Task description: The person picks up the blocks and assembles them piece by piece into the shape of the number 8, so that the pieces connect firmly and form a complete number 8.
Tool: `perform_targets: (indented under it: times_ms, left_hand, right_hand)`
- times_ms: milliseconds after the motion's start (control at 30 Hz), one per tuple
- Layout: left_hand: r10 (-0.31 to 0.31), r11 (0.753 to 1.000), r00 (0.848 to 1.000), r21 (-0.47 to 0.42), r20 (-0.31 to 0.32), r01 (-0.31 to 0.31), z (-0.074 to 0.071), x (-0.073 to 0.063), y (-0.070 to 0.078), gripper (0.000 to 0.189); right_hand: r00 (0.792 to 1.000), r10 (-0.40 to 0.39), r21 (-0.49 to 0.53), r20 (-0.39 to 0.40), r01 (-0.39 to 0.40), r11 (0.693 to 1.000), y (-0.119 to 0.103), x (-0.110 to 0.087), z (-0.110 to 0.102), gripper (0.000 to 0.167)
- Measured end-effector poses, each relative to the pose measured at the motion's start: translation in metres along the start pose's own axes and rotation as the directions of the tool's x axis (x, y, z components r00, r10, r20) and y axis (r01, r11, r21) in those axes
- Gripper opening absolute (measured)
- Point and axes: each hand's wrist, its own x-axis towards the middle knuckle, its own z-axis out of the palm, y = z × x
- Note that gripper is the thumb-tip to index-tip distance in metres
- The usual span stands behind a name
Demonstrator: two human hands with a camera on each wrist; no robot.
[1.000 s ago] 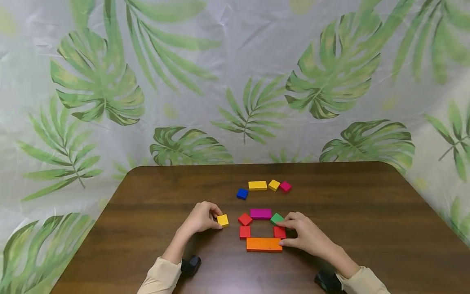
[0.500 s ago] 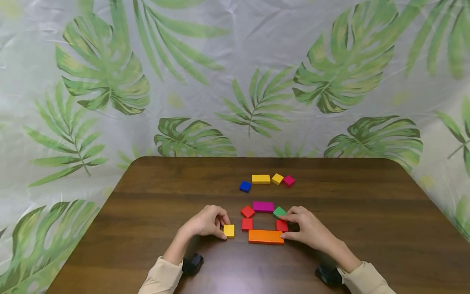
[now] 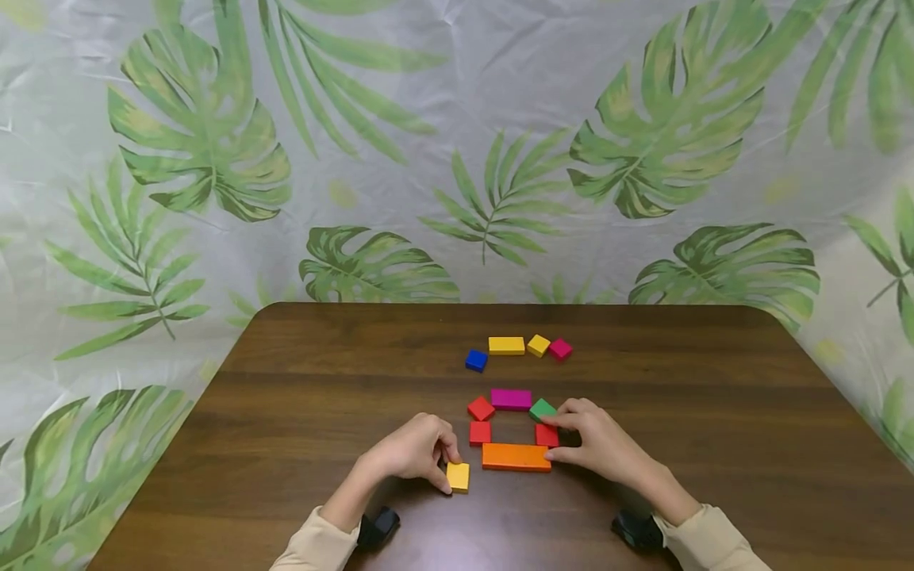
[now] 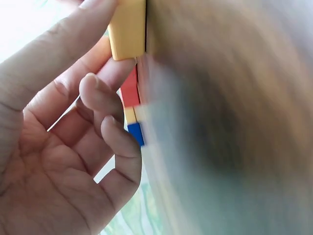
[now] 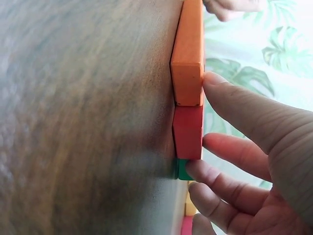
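My left hand (image 3: 420,450) pinches a small square yellow block (image 3: 458,477) between thumb and fingers; in the left wrist view the same yellow block (image 4: 128,30) is at the top. It sits just front-left of a long orange block (image 3: 516,457), apart from it. My right hand (image 3: 601,441) lies at the right side of the block ring. Its thumb touches the orange block (image 5: 187,83), and its fingers touch a red block (image 5: 189,132) and a green block (image 5: 184,169). The ring also has a magenta block (image 3: 511,400) at the back and two red blocks (image 3: 481,409) on the left.
Behind the ring lie a blue block (image 3: 476,361), a long yellow block (image 3: 506,346), a small yellow block (image 3: 539,345) and a crimson block (image 3: 560,349). The brown wooden table (image 3: 321,357) ends at a leaf-patterned sheet (image 3: 385,159).
My left hand has brought the yellow block rightward and nearer to me, from beside the red blocks to the orange block's front left. My right hand keeps its place. The head view has shifted slightly.
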Motion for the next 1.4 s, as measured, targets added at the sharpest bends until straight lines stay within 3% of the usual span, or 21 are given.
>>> perform_targets:
  times_ms: [200,367,700,967,1400]
  left_hand:
    - [0.001,0.996,1.0,0.09,-0.025,0.001,0.009,0.005,0.013,0.023]
    - [-0.029,0.99,0.998,0.134,-0.061,0.037,0.013,0.004,0.017,0.026]
    - [-0.014,0.989,0.995,0.143,-0.095,0.028,0.018,0.007,0.02,0.027]
    - [-0.059,0.99,0.995,0.122,-0.077,0.068,0.019,0.006,0.023,0.027]
    - [-0.06,0.988,0.995,0.14,-0.078,0.07,0.019,0.006,0.023,0.026]
  right_hand:
    - [1.0,0.001,0.01,-0.007,-0.001,1.0,0.002,-0.001,-0.001,0.05]
    - [1.0,0.001,0.022,0.007,-0.002,1.0,0.001,0.002,0.002,0.05]
    - [1.0,0.009,0.017,0.026,-0.009,1.0,-0.001,0.003,-0.001,0.051]
    - [0.999,0.015,0.027,0.034,-0.015,1.0,0.0,0.002,0.001,0.052]
    - [0.999,0.005,0.021,0.043,-0.006,1.0,-0.001,0.002,-0.001,0.051]
